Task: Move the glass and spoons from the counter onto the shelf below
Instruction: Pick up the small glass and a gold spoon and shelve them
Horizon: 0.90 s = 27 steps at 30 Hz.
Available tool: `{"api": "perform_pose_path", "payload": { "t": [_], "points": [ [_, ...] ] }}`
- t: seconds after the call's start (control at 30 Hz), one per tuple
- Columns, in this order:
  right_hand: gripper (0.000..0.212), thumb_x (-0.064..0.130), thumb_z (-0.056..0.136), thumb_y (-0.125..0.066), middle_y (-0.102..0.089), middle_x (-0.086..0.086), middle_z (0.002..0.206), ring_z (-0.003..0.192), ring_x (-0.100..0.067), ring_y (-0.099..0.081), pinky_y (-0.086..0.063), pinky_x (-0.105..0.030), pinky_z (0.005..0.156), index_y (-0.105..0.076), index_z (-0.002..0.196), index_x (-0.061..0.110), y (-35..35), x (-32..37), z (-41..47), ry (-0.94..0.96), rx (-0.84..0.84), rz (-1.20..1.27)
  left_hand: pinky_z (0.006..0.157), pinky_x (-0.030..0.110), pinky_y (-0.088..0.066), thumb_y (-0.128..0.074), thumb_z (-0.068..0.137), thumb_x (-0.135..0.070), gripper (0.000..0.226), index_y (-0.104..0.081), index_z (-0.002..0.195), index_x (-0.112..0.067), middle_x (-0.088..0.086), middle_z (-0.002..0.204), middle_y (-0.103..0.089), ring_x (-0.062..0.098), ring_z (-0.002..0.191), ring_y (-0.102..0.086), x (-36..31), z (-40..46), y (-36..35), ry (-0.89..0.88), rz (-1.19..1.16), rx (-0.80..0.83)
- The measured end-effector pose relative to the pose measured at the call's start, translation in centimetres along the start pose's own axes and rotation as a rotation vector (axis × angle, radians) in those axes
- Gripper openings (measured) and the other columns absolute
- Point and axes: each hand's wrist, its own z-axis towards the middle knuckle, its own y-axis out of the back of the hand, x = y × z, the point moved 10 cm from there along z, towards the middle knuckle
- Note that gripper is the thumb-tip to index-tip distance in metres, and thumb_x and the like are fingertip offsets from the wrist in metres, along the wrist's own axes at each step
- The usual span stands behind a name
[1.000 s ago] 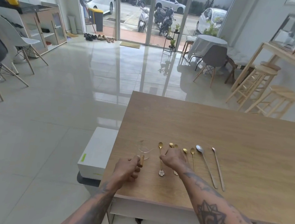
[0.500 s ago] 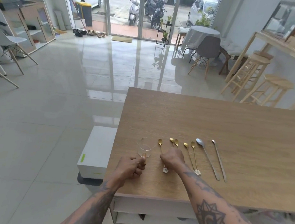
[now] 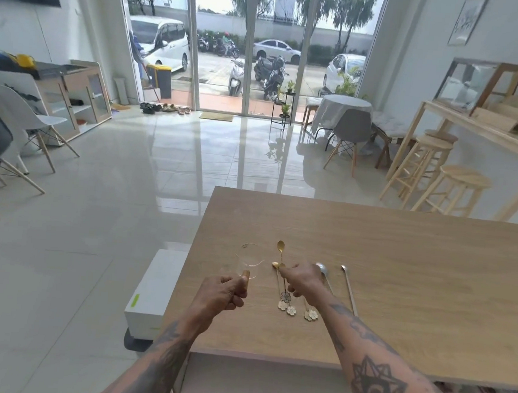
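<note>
A clear glass with a gold handle is held up over the near-left part of the wooden counter, with my left hand shut on its handle. My right hand grips several gold spoons with white flower ends, bunched together; one of them points up past the others. Two long silver spoons lie on the counter just right of that hand, the nearer one partly hidden by it. The shelf under the counter shows only as a white edge at the bottom.
A white box on a dark base stands on the floor at the counter's left side. Wooden stools and a high wooden table stand at the right. Chairs line the left wall. The tiled floor stretches toward glass doors.
My right hand has gathered the gold spoons into a bunch and closed on them. The glass has risen slightly in my left hand. The view has tilted upward.
</note>
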Motion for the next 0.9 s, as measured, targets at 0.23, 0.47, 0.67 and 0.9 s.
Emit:
{"api": "perform_pose_path", "payload": {
  "t": [0.23, 0.47, 0.67, 0.9],
  "points": [
    [0.029, 0.027, 0.086, -0.069, -0.068, -0.013, 0.073, 0.067, -0.025, -0.065, -0.056, -0.034, 0.068, -0.075, 0.089, -0.001, 4.6, -1.6, -2.9, 0.081, 0.013, 0.075, 0.065, 0.032, -0.049, -0.075, 0.084, -0.034, 0.026, -0.074, 0.076, -0.008, 0.008, 0.071, -0.071, 0.014, 0.055, -0.057, -0.9, -4.0, -3.4, -0.060, -0.033, -0.062],
    [0.017, 0.017, 0.091, -0.059, -0.064, -0.010, 0.072, 0.064, -0.024, -0.063, -0.049, -0.029, 0.059, -0.061, 0.076, 0.008, 5.9, -4.9, -6.5, 0.124, 0.050, 0.037, 0.055, 0.025, -0.048, -0.077, 0.080, -0.038, 0.030, -0.074, 0.074, -0.009, 0.010, 0.072, -0.070, 0.015, 0.053, -0.056, 2.7, -9.5, -6.1, -0.036, -0.067, -0.133],
    [0.019, 0.019, 0.086, -0.066, -0.063, -0.010, 0.070, 0.064, -0.025, -0.062, -0.049, -0.031, 0.058, -0.062, 0.070, 0.009, 3.8, -7.7, -9.6, 0.123, 0.139, 0.067, 0.061, 0.029, -0.051, -0.082, 0.074, -0.037, 0.030, -0.077, 0.075, -0.007, 0.009, 0.070, -0.071, 0.014, 0.053, -0.056, 5.5, -13.9, -5.5, -0.004, -0.138, -0.186],
    [0.022, 0.022, 0.085, -0.060, -0.066, -0.010, 0.069, 0.063, -0.025, -0.062, -0.058, -0.035, 0.067, -0.062, 0.065, 0.012, -1.6, -10.7, -13.7, 0.138, 0.239, -0.043, 0.056, 0.025, -0.051, -0.073, 0.088, -0.025, 0.022, -0.076, 0.078, -0.006, 0.008, 0.069, -0.072, 0.014, 0.051, -0.060, 9.1, -18.2, -2.0, -0.014, -0.091, -0.286]
  ]
}}
